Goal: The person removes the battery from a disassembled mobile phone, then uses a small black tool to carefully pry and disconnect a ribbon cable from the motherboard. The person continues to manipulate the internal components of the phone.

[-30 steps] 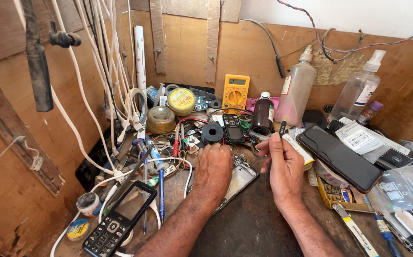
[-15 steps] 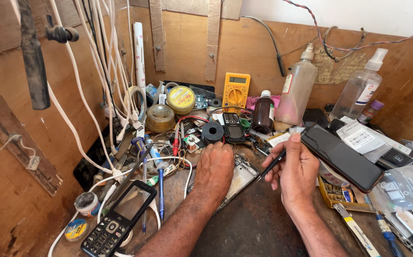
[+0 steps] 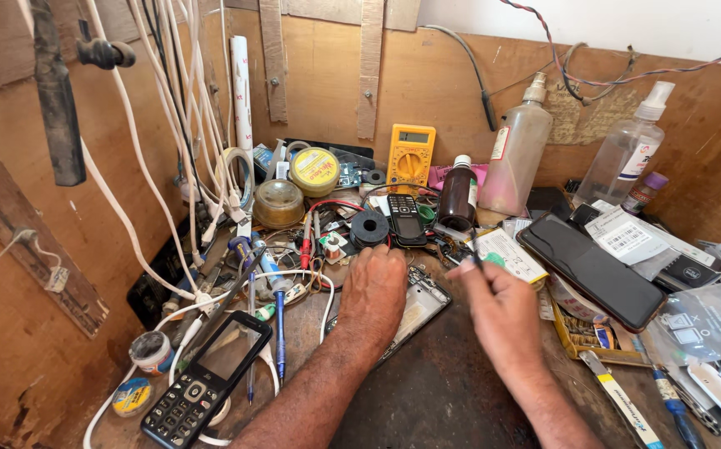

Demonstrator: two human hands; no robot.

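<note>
The left hand [image 3: 375, 287] lies palm down, fingers together, pressing on an opened phone [image 3: 417, 306] that rests flat on the dark table [image 3: 427, 399] in front of the person. The right hand [image 3: 506, 312], just to the right, pinches a thin dark tool [image 3: 474, 248] between thumb and fingertips, its tip pointing up and away; the hand is slightly blurred.

Behind the hands, a yellow multimeter [image 3: 410, 158] leans against the wooden back wall. Left of it sits a round tin with a yellow label [image 3: 314, 170], with a clear domed lid [image 3: 277, 204] in front. A dark brown bottle with a white cap [image 3: 458, 195] stands right of the meter, beside a tall cloudy spray bottle with a red and white label [image 3: 517, 154]. Further right stands a clear spray bottle with a white label [image 3: 627, 154], and next to it a small purple-capped bottle [image 3: 645, 193].

A black smartphone [image 3: 591, 270] lies face up on the right, over white printed paper slips [image 3: 627, 237]. A small white card packet [image 3: 506, 254] lies just beyond the right hand. A black keypad phone [image 3: 207, 378] lies at lower left, among white cables [image 3: 177, 166]. A second small keypad phone [image 3: 404, 220] and a black tape roll [image 3: 369, 227] lie just beyond the left hand.
</note>
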